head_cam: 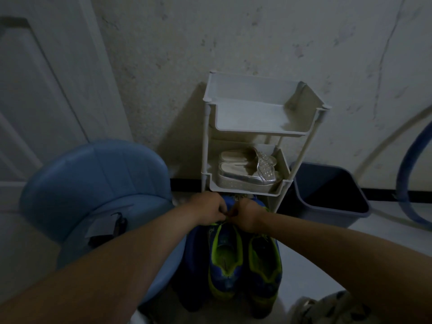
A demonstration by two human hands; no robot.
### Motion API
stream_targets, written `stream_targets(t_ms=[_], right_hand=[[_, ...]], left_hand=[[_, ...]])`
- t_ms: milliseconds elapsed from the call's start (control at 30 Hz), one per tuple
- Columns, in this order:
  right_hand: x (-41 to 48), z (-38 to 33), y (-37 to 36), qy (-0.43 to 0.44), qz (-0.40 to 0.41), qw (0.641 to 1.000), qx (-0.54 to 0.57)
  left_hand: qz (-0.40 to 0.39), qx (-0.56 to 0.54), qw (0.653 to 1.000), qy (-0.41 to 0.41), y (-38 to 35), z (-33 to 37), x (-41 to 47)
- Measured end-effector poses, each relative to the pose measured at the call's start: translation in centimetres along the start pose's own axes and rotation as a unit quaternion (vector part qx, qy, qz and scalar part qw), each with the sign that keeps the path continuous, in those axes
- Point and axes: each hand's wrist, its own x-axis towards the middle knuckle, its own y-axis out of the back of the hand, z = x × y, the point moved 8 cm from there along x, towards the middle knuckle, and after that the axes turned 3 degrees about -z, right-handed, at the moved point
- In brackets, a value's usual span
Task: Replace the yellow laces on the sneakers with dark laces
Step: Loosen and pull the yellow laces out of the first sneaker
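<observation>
Two blue sneakers with yellow-green trim stand side by side on the floor, the left sneaker and the right sneaker, heels toward me. Both my hands meet over the toe end of the left sneaker. My left hand and my right hand have curled fingers that pinch something small between them at the lacing; it is too dark to tell which lace. A dark lace-like item lies on the blue stool seat to the left.
A blue plastic stool stands left of the sneakers. Behind them a white tiered rack holds silver sandals. A dark bin and a blue hose are at right, a white door at left.
</observation>
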Motion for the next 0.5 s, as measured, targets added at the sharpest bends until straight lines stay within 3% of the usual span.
stream_targets(t_ms=[200, 333, 400, 500], right_hand=[[0.1, 0.3, -0.2, -0.005, 0.008, 1.000, 0.021], [0.0, 0.1, -0.2, 0.003, 0.009, 1.000, 0.014], [0.0, 0.1, -0.2, -0.004, 0.003, 1.000, 0.008], [0.1, 0.2, -0.3, -0.014, -0.007, 1.000, 0.001]], left_hand=[[-0.018, -0.021, 0.999, 0.025, -0.3, -0.4, 0.0], [-0.041, 0.052, 0.997, 0.028, -0.8, -0.2, -0.2], [-0.008, 0.103, 0.993, 0.049, 0.2, -0.3, -0.4], [0.086, 0.091, 0.986, 0.110, 3.2, -1.3, -0.9]])
